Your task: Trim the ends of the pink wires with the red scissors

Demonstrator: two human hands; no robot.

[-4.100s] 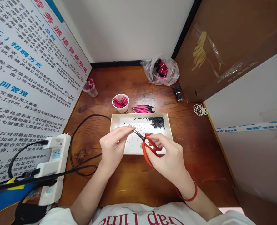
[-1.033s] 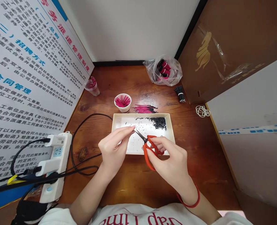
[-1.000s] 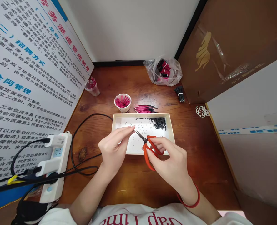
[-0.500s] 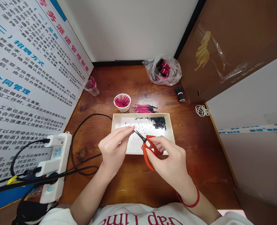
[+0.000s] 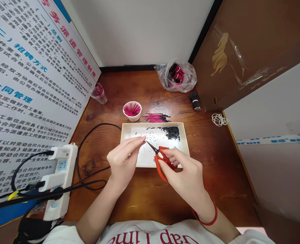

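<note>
The scissors (image 5: 157, 151) have smooth plastic handles (image 5: 157, 166) and metal blades (image 5: 152, 146); the table (image 5: 140, 206) is glossy wood.

evenly bright | soft sheen on tabletop (image 5: 213, 156) | edges stretched

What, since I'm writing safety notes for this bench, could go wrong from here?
The red-handled scissors in the right hand point toward the fingers of the left hand, so a slip might nick them. Bumping the shallow box could scatter its small black scraps or tip the paper cup standing just behind it.
</note>
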